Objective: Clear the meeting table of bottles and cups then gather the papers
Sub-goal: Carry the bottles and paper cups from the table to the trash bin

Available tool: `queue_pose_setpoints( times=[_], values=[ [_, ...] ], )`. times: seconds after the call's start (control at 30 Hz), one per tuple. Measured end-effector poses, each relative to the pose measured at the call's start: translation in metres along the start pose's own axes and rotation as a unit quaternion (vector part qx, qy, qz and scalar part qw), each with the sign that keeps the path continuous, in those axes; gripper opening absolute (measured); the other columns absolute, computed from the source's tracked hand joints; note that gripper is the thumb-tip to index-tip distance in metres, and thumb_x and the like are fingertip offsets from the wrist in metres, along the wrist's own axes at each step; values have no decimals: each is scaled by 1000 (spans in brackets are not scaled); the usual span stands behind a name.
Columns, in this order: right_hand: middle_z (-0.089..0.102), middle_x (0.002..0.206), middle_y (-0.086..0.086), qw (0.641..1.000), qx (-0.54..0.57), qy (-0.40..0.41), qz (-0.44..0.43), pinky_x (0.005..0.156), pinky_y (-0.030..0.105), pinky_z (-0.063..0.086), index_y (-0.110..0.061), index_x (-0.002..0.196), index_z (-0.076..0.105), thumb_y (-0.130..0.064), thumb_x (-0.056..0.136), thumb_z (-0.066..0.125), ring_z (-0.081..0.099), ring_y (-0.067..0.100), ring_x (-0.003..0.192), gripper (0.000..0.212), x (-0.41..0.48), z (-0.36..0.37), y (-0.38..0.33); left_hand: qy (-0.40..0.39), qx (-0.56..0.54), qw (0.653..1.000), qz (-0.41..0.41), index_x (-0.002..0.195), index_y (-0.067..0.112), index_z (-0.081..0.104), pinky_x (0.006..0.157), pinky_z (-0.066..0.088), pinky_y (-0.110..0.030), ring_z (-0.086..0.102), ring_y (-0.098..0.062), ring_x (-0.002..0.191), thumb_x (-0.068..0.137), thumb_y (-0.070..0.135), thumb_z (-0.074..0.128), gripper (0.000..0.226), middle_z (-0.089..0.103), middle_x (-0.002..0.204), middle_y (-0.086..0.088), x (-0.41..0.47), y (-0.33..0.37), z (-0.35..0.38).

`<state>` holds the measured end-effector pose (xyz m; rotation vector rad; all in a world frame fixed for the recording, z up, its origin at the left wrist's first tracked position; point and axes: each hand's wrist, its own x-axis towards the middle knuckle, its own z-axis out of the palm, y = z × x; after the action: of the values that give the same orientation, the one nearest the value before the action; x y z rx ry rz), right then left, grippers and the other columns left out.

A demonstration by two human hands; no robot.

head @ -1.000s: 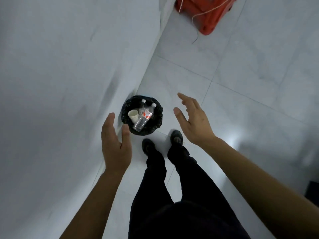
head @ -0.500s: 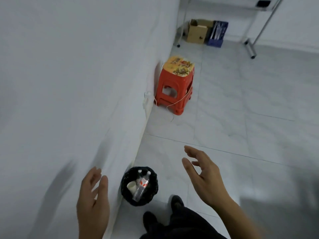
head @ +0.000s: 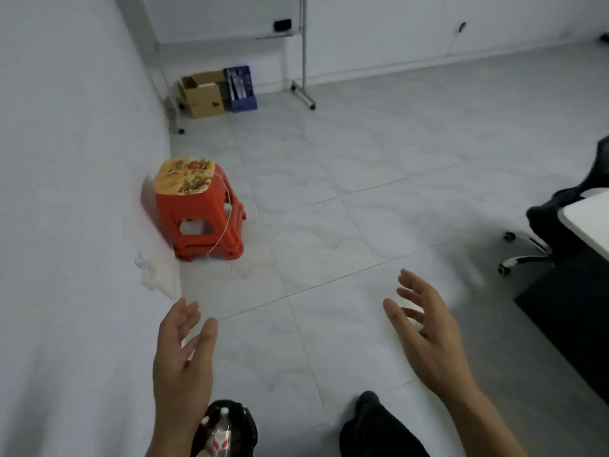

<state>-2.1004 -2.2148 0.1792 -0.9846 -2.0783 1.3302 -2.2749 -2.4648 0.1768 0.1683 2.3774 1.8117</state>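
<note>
Here, left hand (head: 183, 364) spread wide, fingers loose, holding nothing. Right hand (head: 428, 331) equally splayed and empty, well apart from it. Below the left wrist, a black-lined bin (head: 242, 427) against the wall, containing a clear bottle (head: 220, 435) with a red-and-white label, lettering unreadable. Beyond, a red stool (head: 201, 212).

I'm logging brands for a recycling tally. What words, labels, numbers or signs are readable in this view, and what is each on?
None can be read.
Bottle in the black-lined bin: red and white label, lettering blurred.
Red stool: printed picture on the seat, no legible words.
Blue crate and cardboard box: any print is too small to read.
Both hands, left and right, are empty and bear no text.
</note>
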Motion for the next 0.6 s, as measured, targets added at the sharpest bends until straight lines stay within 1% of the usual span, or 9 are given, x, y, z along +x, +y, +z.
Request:
queue_pose_setpoints(
  times=[0.1, 0.2, 0.23, 0.3, 0.37, 0.43, 0.47, 0.53, 0.6],
  values=[
    [54, 136, -19, 998, 17, 55, 21, 92, 22, 50, -27, 144, 44, -46, 87, 61, 54, -5, 121, 62, 33, -35, 25, -62, 16, 997, 39, 142, 22, 45, 84, 42, -12, 55, 3, 119, 94, 15, 61, 51, 59, 130, 10, 30, 26, 70],
    [52, 136, -20, 995, 27, 84, 41, 93, 23, 50, -28, 146, 42, -47, 87, 60, 53, -5, 122, 64, 81, -69, 60, -97, 15, 993, 65, 141, 21, 45, 82, 44, -4, 55, 6, 116, 93, 13, 62, 51, 59, 131, 8, 56, 45, 154],
    [51, 136, -20, 995, 30, 90, 44, 94, 24, 51, -29, 147, 42, -46, 88, 60, 53, -5, 122, 64, 101, -82, 70, -104, 19, 992, 74, 140, 23, 46, 85, 45, -6, 55, 4, 118, 93, 13, 63, 51, 59, 131, 7, 62, 51, 183],
    [50, 137, -19, 993, 36, 106, 50, 96, 27, 51, -28, 147, 41, -42, 91, 62, 53, -3, 122, 62, 144, -109, 88, -132, 16, 987, 85, 135, 30, 46, 92, 47, -18, 56, -4, 122, 93, 15, 64, 49, 59, 132, 6, 76, 64, 240],
    [49, 138, -18, 990, 35, 124, 58, 95, 25, 50, -29, 148, 40, -40, 93, 62, 52, -3, 122, 61, 180, -137, 97, -169, 13, 982, 86, 127, 41, 47, 92, 43, -22, 56, -7, 123, 91, 22, 68, 46, 59, 132, 9, 87, 81, 288],
    [48, 138, -21, 988, 33, 137, 58, 94, 23, 50, -31, 148, 39, -41, 93, 62, 52, -4, 122, 60, 213, -164, 100, -190, 13, 977, 95, 119, 51, 48, 90, 44, -19, 55, -2, 122, 84, 35, 73, 46, 59, 131, 15, 99, 103, 329],
    [47, 137, -24, 988, 32, 142, 58, 93, 22, 50, -33, 147, 39, -42, 93, 62, 52, -5, 122, 60, 229, -175, 101, -194, 12, 976, 99, 118, 55, 49, 89, 47, -17, 55, 1, 122, 80, 39, 71, 46, 58, 131, 16, 106, 112, 347],
    [45, 136, -28, 987, 29, 143, 61, 91, 21, 50, -38, 145, 38, -44, 92, 61, 51, -7, 122, 58, 261, -192, 106, -201, 9, 974, 107, 116, 59, 50, 88, 48, -9, 55, 3, 121, 76, 38, 67, 49, 58, 132, 16, 122, 124, 382],
    [43, 134, -33, 987, 27, 146, 65, 90, 19, 49, -42, 144, 37, -45, 92, 61, 50, -8, 122, 57, 294, -204, 115, -217, 17, 969, 114, 119, 57, 50, 89, 46, -6, 55, 1, 124, 77, 33, 66, 51, 58, 135, 11, 139, 130, 418]
  ],
)
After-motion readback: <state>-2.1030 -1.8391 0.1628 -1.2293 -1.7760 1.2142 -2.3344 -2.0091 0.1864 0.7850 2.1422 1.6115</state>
